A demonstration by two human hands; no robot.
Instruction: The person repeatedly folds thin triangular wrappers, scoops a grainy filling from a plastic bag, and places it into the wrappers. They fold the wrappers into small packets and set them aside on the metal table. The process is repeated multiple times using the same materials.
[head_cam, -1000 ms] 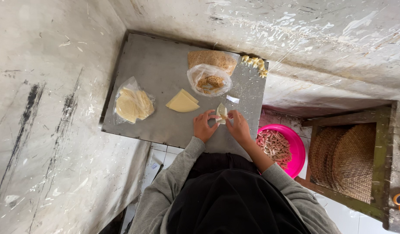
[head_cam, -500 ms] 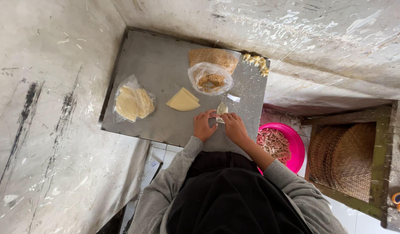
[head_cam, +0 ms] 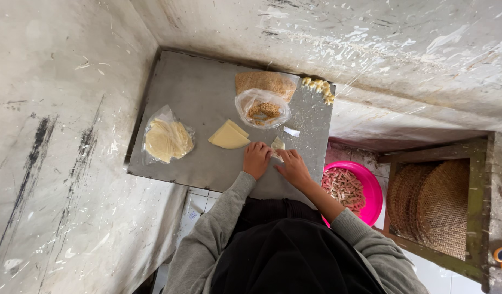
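- left hand [head_cam: 256, 159] and right hand [head_cam: 293, 167] are both down on the grey metal desk [head_cam: 202, 98], right at its near edge
- between them there's a small pale wrapper piece [head_cam: 277, 145], looks like a folded bit of dough sheet; fingers of both hands are curled in close around it and touching it, pinched narrow rather than spread
- just left of the hands sits a stack of pale yellow triangle sheets [head_cam: 228, 136], lying flat on the desk, near the left hand but not touching it
- further left, well apart from the hands, a clear plastic bag of round yellowish sheets [head_cam: 167, 140]
- right above the hands is an open clear bag of brown crumbs [head_cam: 263, 108], with a bigger heap of brown crumbs [head_cam: 266, 83] behind it
- a little white scrap [head_cam: 292, 132] lies between the crumb bag and the right hand
- few small pale lumps [head_cam: 318, 87] piled at the far right corner of the desk
- off the desk to the right, lower down, a pink bowl [head_cam: 371, 190] full of pinkish-brown rolled pieces [head_cam: 343, 188], just beside the right forearm
- woven basket trays [head_cam: 436, 204] sit in a wooden frame further right
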